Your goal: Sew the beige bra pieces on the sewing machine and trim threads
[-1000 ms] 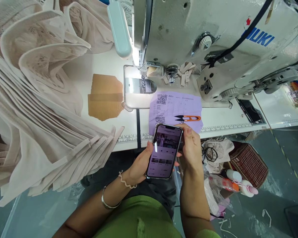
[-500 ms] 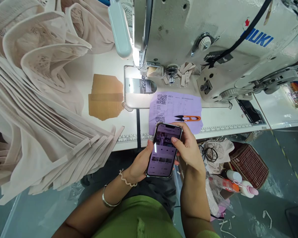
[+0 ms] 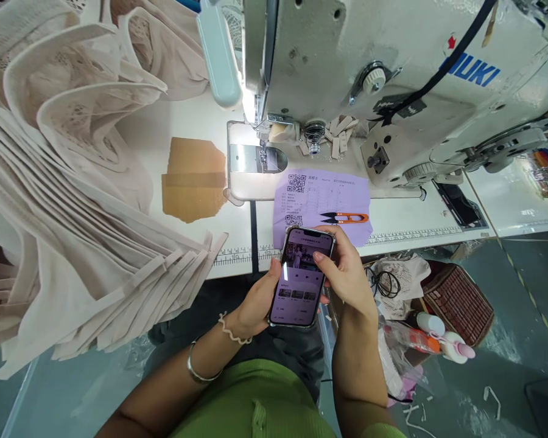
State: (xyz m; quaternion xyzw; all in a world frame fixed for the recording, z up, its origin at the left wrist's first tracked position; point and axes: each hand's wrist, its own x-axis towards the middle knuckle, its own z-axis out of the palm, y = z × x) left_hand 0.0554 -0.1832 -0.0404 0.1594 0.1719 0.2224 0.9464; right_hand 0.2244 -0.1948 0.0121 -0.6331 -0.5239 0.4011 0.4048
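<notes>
Between both hands is a smartphone with its screen lit, held upright over my lap at the table's front edge. My left hand grips its left side, the thumb along the edge. My right hand wraps the right side, and its thumb lies over the upper part of the screen. Fingers behind the phone are mostly hidden. Just beyond it lies a purple printed sheet with QR codes. Orange-handled thread snips rest on that sheet.
A sewing machine stands at the back right. Beige lace-trimmed garments are heaped along the left. Brown card lies left of the needle plate. Below the table at right are a woven basket and bottles.
Both hands keep their hold on the phone, with hardly any movement. The whole view has shifted very slightly.
</notes>
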